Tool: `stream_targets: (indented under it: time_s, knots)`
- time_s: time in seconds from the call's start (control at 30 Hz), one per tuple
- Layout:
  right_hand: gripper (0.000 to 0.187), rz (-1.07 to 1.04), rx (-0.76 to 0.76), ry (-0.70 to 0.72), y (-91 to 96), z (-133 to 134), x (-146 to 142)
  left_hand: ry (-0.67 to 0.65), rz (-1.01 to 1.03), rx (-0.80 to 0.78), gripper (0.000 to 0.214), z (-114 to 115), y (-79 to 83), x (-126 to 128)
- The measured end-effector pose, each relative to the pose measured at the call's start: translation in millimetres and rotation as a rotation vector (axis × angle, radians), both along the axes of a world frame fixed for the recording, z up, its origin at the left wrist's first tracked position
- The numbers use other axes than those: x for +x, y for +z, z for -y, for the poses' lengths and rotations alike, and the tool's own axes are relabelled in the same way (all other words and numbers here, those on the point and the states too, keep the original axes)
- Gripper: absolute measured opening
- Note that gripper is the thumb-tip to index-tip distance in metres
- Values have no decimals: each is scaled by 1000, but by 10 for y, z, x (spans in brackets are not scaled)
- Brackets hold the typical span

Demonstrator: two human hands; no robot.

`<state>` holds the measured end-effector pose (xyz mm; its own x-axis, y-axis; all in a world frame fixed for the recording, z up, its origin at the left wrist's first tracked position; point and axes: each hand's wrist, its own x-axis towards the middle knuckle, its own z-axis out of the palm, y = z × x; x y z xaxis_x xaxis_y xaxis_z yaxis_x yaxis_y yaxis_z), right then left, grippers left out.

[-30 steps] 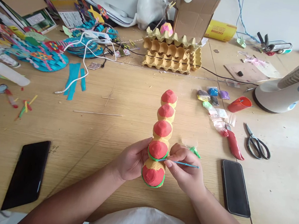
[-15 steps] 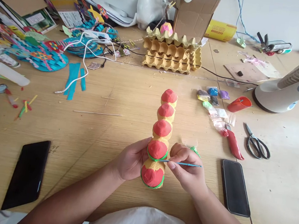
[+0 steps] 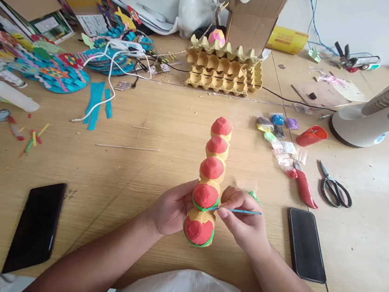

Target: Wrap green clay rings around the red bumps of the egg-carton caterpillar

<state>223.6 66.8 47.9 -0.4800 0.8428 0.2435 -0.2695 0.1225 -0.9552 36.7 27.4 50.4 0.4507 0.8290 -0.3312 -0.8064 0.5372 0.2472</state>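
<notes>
A strip of egg-carton bumps [image 3: 212,167] lies lengthwise on the wooden table [image 3: 136,167], each yellow bump capped in red; the two nearest bumps have green rings at their base. My left hand [image 3: 170,209] is closed round the strip's left side at the near end. My right hand [image 3: 242,217] pinches a thin blue tool [image 3: 239,211], its tip touching the green ring on the second bump. A bit of green clay [image 3: 254,196] shows behind my right knuckles.
Black phones lie at the near left [image 3: 36,226] and near right [image 3: 306,245]. Scissors [image 3: 333,186], a red-handled tool [image 3: 303,185], clay bags [image 3: 277,127] and a red cup [image 3: 311,136] sit right. Stacked egg trays [image 3: 224,69] stand behind, a fan [image 3: 377,115] at far right, paper crafts [image 3: 55,71] on the left.
The carton strip has shifted slightly, and the blue tool's tip has crept up along the green ring. Both hands keep their hold.
</notes>
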Motion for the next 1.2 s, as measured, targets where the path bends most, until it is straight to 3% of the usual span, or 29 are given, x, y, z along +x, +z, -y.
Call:
stream_targets:
  time_s: [0.2, 0.5, 0.83, 1.2]
  knots:
    - [14, -42, -4, 60, -9, 6, 18, 11, 11, 7, 23, 6, -22, 1]
    - [15, 55, 69, -30, 21, 33, 0, -12, 68, 19, 24, 9, -28, 4]
    - [15, 12, -127, 75, 8, -9, 21, -25, 25, 42, 25, 15, -22, -15]
    - [14, 20, -173, 82, 29, -35, 44, -35, -52, 17, 27, 5, 5, -12]
